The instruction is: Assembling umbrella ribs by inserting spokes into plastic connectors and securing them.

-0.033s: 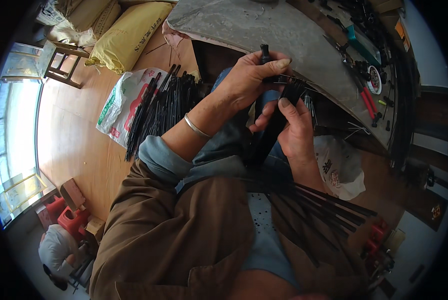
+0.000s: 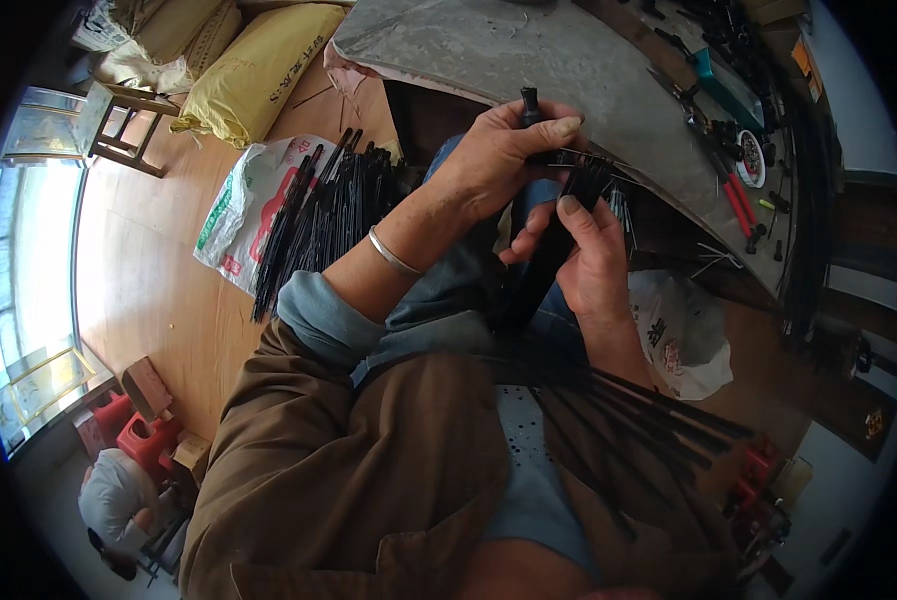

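My left hand (image 2: 518, 145) is closed around a dark tool with a knobbed black end (image 2: 529, 100) sticking up past the fingers; its exact kind is hard to make out. Thin metal wires (image 2: 600, 160) stick out beside that thumb. Just to the right, my right hand (image 2: 593, 255) grips a bundle of long, thin black strips (image 2: 586, 182) near their upper ends, thumb on top. The strips run down between my knees and fan out, blurred, across my lap to the lower right. Both hands are close together at the table's edge.
A grey worktable (image 2: 468, 50) holds red-handled pliers (image 2: 737, 200), a white bowl (image 2: 750, 160) and a green box (image 2: 726, 90). Left on the floor, many black rods (image 2: 333, 215) lie on a white sack (image 2: 230, 215). A yellow sack (image 2: 258, 75) and a person (image 2: 118, 495) are farther off.
The loose ends of the black strips over my lap have shifted slightly and blur. My hands hold nearly the same pose.
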Available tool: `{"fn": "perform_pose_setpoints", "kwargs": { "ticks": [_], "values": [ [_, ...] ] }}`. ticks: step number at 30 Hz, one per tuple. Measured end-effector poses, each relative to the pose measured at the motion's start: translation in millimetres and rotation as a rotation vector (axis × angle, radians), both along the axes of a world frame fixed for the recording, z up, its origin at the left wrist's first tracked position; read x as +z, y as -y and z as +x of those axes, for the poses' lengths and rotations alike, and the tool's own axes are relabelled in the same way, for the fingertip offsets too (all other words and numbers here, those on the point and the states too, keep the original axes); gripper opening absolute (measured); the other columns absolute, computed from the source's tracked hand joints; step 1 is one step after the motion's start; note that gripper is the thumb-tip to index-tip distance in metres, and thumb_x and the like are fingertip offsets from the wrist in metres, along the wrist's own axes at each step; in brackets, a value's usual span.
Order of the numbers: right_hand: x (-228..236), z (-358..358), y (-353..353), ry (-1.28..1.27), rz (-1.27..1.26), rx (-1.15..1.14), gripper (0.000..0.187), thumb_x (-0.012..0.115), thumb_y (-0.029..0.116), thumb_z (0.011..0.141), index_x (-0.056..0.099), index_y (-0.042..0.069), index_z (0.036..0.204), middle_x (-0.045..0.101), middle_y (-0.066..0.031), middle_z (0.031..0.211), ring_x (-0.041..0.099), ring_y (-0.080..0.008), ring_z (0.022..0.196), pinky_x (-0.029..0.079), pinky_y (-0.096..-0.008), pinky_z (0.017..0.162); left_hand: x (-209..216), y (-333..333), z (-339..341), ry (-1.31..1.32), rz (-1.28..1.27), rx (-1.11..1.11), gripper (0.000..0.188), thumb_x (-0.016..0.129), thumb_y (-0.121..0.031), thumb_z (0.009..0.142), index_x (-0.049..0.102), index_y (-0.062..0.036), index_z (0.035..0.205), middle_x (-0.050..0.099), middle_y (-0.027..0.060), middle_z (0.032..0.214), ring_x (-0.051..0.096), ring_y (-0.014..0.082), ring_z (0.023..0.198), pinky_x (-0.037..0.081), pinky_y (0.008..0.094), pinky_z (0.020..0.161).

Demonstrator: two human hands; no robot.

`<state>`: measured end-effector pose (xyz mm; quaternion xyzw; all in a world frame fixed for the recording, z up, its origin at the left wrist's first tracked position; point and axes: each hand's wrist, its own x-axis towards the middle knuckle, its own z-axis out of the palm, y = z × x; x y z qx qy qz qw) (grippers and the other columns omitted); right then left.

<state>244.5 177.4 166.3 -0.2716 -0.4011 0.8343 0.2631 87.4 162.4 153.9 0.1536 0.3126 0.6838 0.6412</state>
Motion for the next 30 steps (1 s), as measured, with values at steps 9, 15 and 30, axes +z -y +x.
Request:
{"fn": "perform_pose_setpoints", "kwargs": {
  "ticks": [9, 15, 30],
  "values": [
    [-3.5, 5.5, -5.3, -0.047, 0.003, 0.076, 0.023, 0.051, 0.022, 0.097, 0.048, 0.0, 0.105, 0.056, -0.0093, 0.073, 0.059, -0.0191, 0.06, 0.058, -0.0401, 0.061, 1.7, -5.7, 4.8, -0.103, 0.043, 0.01, 0.023, 0.066, -0.015, 0.088, 0.06, -0.0049, 0.108, 0.065, 0.0078, 0.094, 0.064, 0.0181, 0.085, 0.052, 0.0322, 0.077],
    [-3.3, 3.4, -4.0, 0.031, 0.045, 0.092, 0.022, 0.051, 0.02, 0.096, 0.049, 0.0, 0.106, 0.063, -0.0128, 0.08, 0.064, -0.0216, 0.064, 0.056, -0.0336, 0.061, 3.4, -3.1, -1.5, -0.076, 0.039, -0.023, 0.021, 0.064, -0.013, 0.089, 0.06, -0.0049, 0.108, 0.066, 0.0092, 0.095, 0.064, 0.0187, 0.087, 0.053, 0.032, 0.078],
    [-6.0, 4.4, -5.5, 0.043, 0.046, 0.05, 0.027, 0.052, 0.022, 0.096, 0.049, -0.002, 0.109, 0.066, -0.016, 0.084, 0.066, -0.0247, 0.065, 0.056, -0.0334, 0.061, 0.2, -7.1, -0.1, 0.018, 0.058, -0.003, 0.018, 0.064, -0.012, 0.089, 0.059, -0.0049, 0.105, 0.062, 0.0046, 0.091, 0.063, 0.0179, 0.087, 0.053, 0.0359, 0.08]
  ]
}}
